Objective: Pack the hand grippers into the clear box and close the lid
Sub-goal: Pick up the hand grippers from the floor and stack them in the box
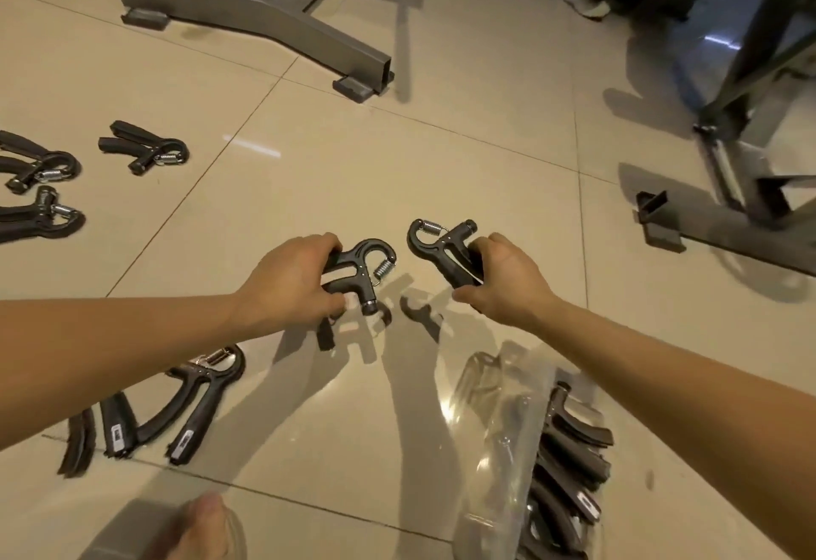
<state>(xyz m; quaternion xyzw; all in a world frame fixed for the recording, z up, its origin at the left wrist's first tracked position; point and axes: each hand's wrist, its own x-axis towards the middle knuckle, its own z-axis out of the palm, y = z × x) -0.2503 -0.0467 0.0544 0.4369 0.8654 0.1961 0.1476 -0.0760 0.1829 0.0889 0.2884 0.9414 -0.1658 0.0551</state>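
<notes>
Hand grippers (pixel 362 268), one per hand right now: my left hand (pixel 287 281) has its fingers clenched round the handles of one, spring head pointing to 3 o'clock, and my right hand (pixel 503 285) grips the other, head toward 11. The clear box (pixel 481 405) lies on the floor (pixel 397 162) at 5 o'clock, partly filled, long axis roughly 11-to-5. I reckon the right hand's nearer, so it drops first.

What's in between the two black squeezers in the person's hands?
Only bare floor tile and shadows lie between the left-held gripper and the right-held gripper, as the head view shows.
</notes>
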